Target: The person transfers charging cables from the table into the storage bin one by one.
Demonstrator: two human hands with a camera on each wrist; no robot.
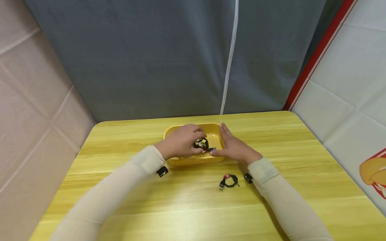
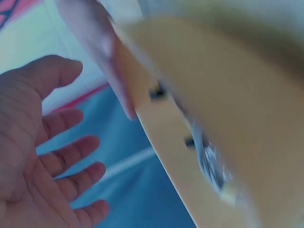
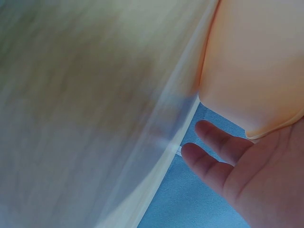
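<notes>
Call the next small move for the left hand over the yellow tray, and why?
Probably lower and let go: the left hand holds a coiled cable just over the yellow tray, while the right hand rests flat against the tray's side, steadying it. A second coiled cable lies on the table, likely next.

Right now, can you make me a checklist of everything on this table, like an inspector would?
Surface: yellow wood-grain table.
Job's things: yellow tray at the far middle; a coiled black cable sits in it.
Clutter: nothing seen.
Hands: left hand reaches into the tray, over the coil; whether it grips is unclear. Right hand lies flat with straight fingers against the tray's right side.
Cables: a second coiled black cable lies on the table nearer the person, by the right sleeve.
Surroundings: grey curtain behind, beige padded wall on the left, white panel with a red stripe on the right.
</notes>
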